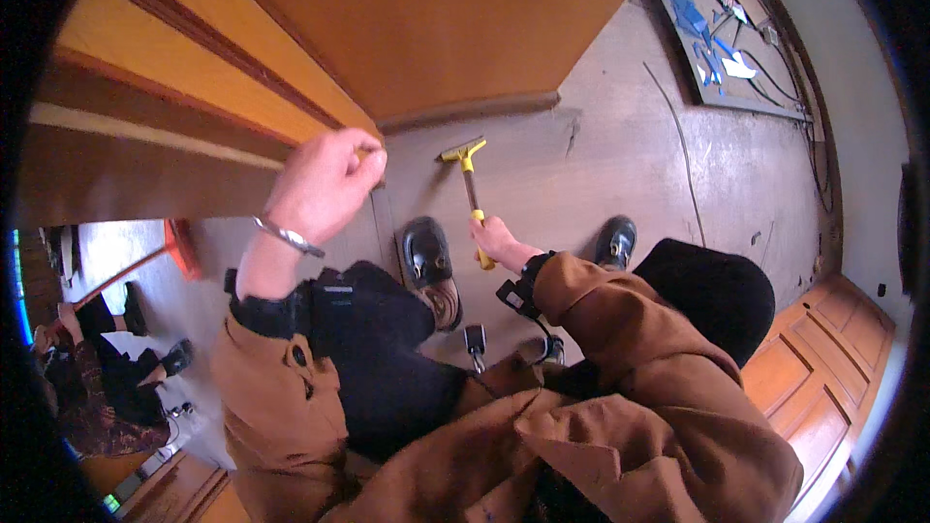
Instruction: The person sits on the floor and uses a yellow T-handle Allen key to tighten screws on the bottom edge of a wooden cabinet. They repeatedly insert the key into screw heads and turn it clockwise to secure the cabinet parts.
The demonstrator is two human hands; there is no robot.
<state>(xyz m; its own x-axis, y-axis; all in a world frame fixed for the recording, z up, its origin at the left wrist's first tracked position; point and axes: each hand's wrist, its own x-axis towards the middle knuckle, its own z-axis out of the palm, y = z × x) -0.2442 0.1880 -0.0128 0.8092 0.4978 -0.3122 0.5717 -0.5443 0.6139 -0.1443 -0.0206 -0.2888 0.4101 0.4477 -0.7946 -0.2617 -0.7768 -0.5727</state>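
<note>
At the far left of the frame, low down, another person [102,383] sits on the floor in dark patterned clothes, well apart from the work. Above, an orange wooden door [194,68] fills the upper left, and the left hand [325,179], a metal bracelet [288,235] on its wrist, is curled closed against the door's lower edge; whether it grips the edge or only steadies it I cannot tell. Just right of it, in the middle of the frame, the right hand [496,242] is wrapped around the yellow grip of a scraper [469,182], whose flat yellow head rests on the grey-brown floor [601,165] near the foot of the door. This looks like the scraping stage, with the blade set down close to the doorway. The next stroke seems to call for a low blade angle and firm pressure along the floor, clear of the black shoes [431,266] beside the tool. At the upper right lies a dark panel [736,58] strewn with blue and white angular pieces, none of them readable as a package or label; no signs show elsewhere.
</note>
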